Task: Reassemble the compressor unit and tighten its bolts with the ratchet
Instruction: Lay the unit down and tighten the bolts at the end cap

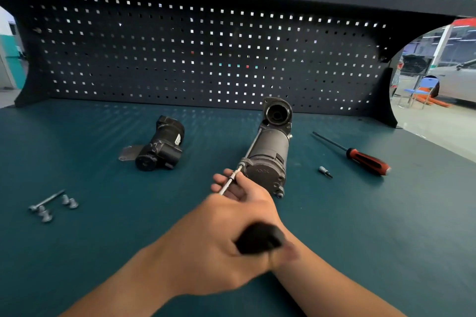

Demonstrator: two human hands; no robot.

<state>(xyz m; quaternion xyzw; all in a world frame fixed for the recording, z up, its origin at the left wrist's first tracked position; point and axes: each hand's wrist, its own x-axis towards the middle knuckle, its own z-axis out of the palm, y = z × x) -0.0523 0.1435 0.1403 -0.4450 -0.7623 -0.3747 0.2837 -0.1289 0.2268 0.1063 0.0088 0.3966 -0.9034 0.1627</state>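
Note:
The grey compressor body (268,154) lies on the green bench mat (103,239), its open end toward the pegboard. My right hand (239,188) pinches a thin silver tool shaft (230,180) whose tip meets a bolt at the body's near-left corner. Closer to me, my left hand (211,242) grips the black ratchet handle (260,238), which is blurred and lies over my right wrist. This hand hides how the handle joins the shaft. A black compressor part (159,147) with a small metal plate (128,153) lies apart to the left.
Several loose bolts (68,201) and one long bolt (47,199) lie at the left of the mat. A red-and-black screwdriver (365,159) and a small bit socket (325,171) lie to the right of the body. A dark pegboard (206,54) closes the back.

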